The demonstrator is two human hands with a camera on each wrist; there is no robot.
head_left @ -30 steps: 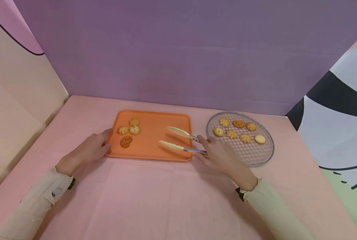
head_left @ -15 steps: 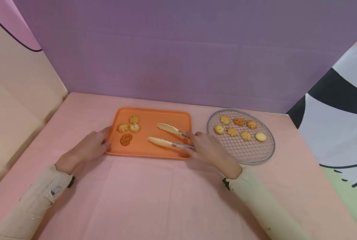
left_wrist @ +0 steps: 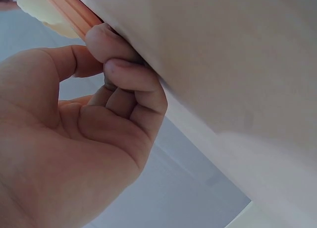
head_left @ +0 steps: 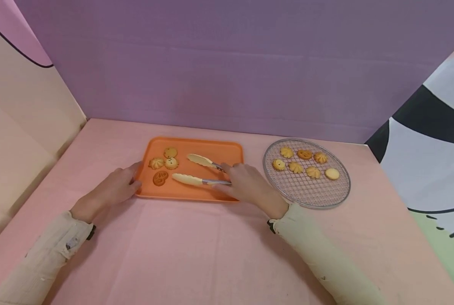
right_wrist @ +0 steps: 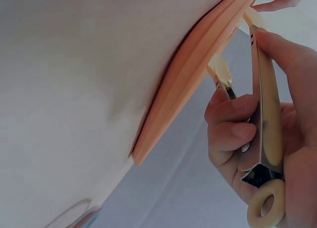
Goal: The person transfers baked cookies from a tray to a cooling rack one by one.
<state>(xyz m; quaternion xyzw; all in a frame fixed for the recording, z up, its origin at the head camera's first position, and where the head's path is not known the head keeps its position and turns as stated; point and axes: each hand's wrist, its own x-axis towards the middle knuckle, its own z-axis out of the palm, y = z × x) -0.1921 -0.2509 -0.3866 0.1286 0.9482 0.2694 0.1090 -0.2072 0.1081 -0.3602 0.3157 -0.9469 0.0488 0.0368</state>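
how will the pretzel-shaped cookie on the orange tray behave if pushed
The pretzel-shaped cookie is probably stiff but breakable, judging by its baked look and looped shape. It seems unlikely to roll, since it lies flat. Pushed by the tongs, it may slide, as the orange tray looks smooth.

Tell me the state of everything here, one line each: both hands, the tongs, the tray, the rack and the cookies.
Left hand: fingers curled, at the tray's left edge
Right hand: holding the tongs
Tongs: spread open, nothing between the tips
Tray: flat on the table, bearing four cookies
Rack: flat on the table, bearing seven cookies
Cookies: lying loose
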